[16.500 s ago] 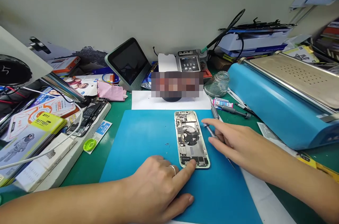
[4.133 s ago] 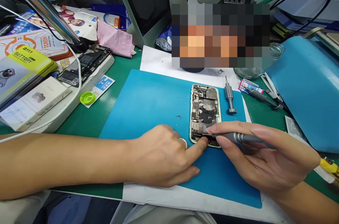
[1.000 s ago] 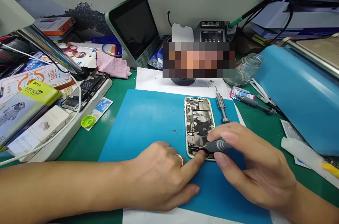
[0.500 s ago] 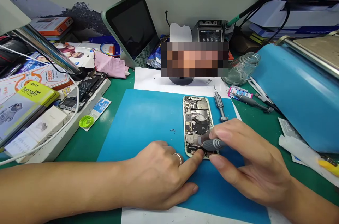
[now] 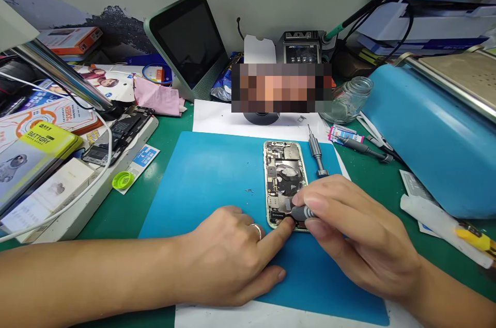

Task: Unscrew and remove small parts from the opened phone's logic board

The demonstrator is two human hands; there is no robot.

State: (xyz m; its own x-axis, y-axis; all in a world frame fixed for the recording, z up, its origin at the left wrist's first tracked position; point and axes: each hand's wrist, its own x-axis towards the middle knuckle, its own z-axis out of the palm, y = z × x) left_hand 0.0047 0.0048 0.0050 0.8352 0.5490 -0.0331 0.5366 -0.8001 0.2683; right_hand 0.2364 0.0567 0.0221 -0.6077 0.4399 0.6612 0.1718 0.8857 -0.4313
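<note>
An opened phone (image 5: 284, 175) with its inner boards showing lies on a blue mat (image 5: 217, 178). My left hand (image 5: 236, 255) rests on the mat, wearing a ring, with its index finger stretched out and pressed on the phone's near end. My right hand (image 5: 356, 235) pinches a grey screwdriver (image 5: 301, 212) between thumb and fingers, with its tip on the phone's lower part. A second grey screwdriver (image 5: 316, 155) lies on the mat just right of the phone.
A blue machine (image 5: 426, 131) fills the right side. A glass jar (image 5: 349, 98), a small screen (image 5: 186, 44) and a soldering station (image 5: 302, 44) stand at the back. Boxes, another opened phone (image 5: 116, 134), a green cap (image 5: 122, 180) and cables crowd the left.
The view has shifted slightly. My right hand has drawn the screwdriver a little nearer the phone's lower end. My left index finger stays pressed on the phone.
</note>
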